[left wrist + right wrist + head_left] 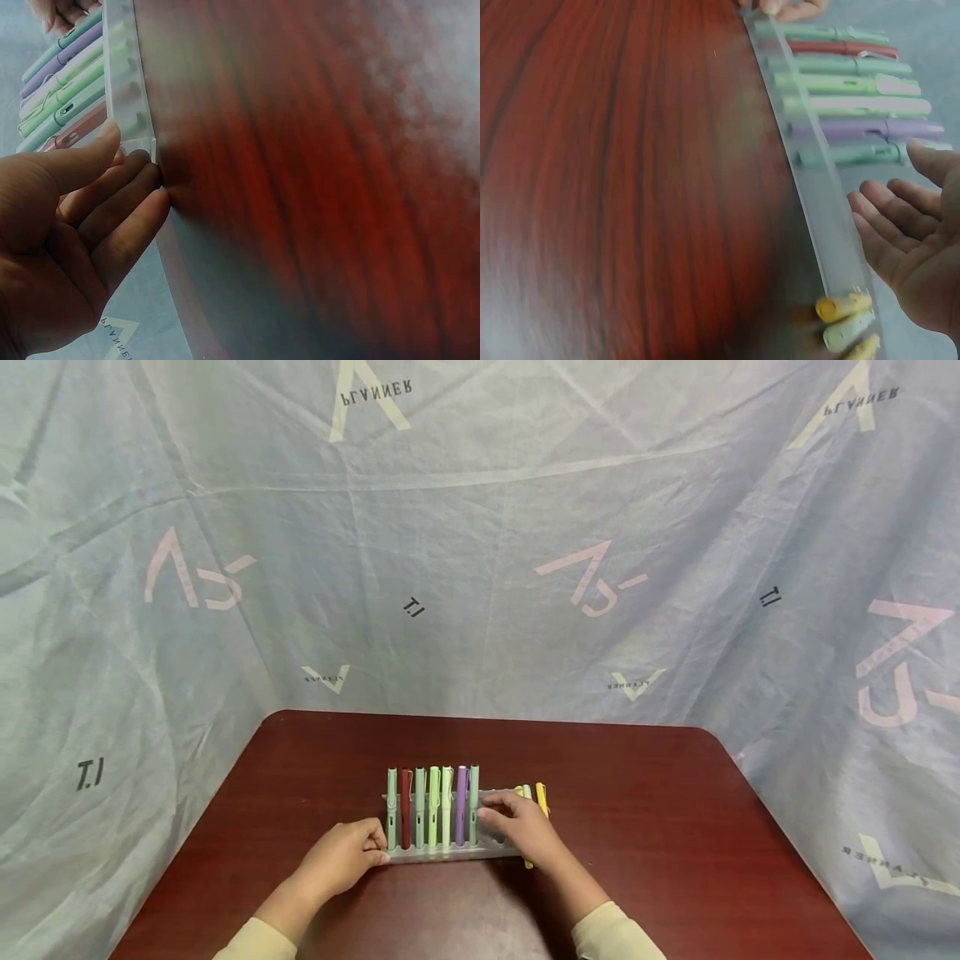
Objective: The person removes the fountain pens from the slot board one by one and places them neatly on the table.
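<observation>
A clear pen stand (450, 856) holds a row of several pens: a red pen (406, 810), a purple pen (461, 810) and green ones among them. My left hand (347, 856) pinches the stand's left end, thumb against its corner in the left wrist view. At the right side of the row, my right hand (525, 827) is beside the last teal pen (474, 806). In the right wrist view its fingers are loosely extended, and the thumb lies near that pen's cap; contact cannot be told.
By the stand's right end are a yellow pen (843, 306), a pale green pen (847, 331) and another yellow pen (864, 349). The dark red wooden table (675, 827) is surrounded by a grey printed cloth (480, 543).
</observation>
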`<action>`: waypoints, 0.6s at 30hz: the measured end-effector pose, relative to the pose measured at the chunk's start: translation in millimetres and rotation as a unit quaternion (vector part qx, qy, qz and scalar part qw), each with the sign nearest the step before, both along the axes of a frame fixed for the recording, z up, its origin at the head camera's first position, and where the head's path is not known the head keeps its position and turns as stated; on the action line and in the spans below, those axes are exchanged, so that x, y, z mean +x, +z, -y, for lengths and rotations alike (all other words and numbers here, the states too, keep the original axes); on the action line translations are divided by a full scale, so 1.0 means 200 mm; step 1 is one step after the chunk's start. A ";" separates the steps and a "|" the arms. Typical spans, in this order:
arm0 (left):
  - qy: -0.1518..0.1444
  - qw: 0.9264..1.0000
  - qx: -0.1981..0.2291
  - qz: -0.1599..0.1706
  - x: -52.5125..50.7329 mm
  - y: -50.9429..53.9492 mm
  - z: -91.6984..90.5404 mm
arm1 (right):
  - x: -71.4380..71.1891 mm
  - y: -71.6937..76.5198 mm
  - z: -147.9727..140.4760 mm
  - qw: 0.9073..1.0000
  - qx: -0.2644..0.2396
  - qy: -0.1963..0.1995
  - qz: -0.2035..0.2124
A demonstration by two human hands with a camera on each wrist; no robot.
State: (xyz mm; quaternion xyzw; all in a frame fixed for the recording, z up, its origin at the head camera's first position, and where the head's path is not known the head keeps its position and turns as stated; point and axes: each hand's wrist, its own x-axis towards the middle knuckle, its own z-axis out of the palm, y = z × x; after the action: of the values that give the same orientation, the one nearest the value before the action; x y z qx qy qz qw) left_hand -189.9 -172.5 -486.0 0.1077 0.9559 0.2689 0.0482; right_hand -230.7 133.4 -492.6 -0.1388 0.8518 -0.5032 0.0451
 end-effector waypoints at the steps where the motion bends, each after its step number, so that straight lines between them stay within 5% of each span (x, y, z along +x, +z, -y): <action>1: 0.000 1.000 0.000 0.000 0.00 0.00 0.00 | 0.00 0.00 0.02 1.000 -0.014 -0.001 0.010; 5: -0.003 1.000 0.005 0.001 0.00 0.00 0.00 | -0.01 -0.03 0.08 0.998 -0.057 -0.013 0.035; 11: -0.009 1.000 0.006 -0.010 0.01 -0.01 0.00 | -0.01 -0.05 0.11 0.999 -0.034 -0.041 -0.002; 18: -0.011 1.000 0.009 -0.012 0.00 -0.01 0.00 | 0.00 0.02 0.09 0.997 -0.045 -0.056 -0.030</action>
State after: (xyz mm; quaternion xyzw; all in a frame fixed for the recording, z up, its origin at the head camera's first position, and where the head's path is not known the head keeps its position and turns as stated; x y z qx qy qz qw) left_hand -190.7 -173.5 -487.7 0.1214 0.9528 0.2755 0.0387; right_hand -231.2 115.8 -489.3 -0.1076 0.8357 -0.5383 -0.0151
